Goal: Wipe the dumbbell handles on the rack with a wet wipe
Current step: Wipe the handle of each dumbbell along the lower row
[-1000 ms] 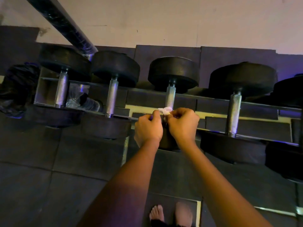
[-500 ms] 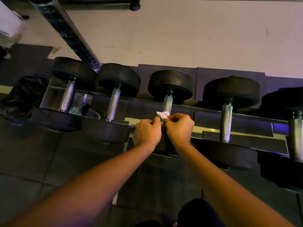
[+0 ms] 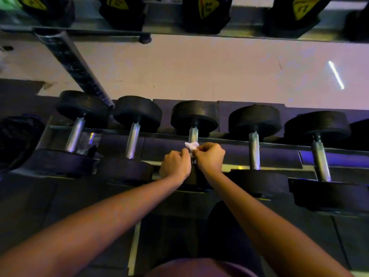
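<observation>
White wipe (image 3: 191, 146) sits crumpled against the knurled steel handle (image 3: 193, 134) of the middle dumbbell, and your left hand (image 3: 175, 164) and right hand (image 3: 210, 157) both pinch it, knuckles nearly touching. Round black rubber heads cap each end. Neighbouring handles stand well apart on the rack (image 3: 279, 145).

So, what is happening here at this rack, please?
A person is cleaning dumbbells on a low rack. Both hands meet at the third dumbbell's handle: the left hand and right hand pinch a small white wipe against its near part. The far part of the handle shows bare above the wipe. The other dumbbells lie untouched on either side.
</observation>
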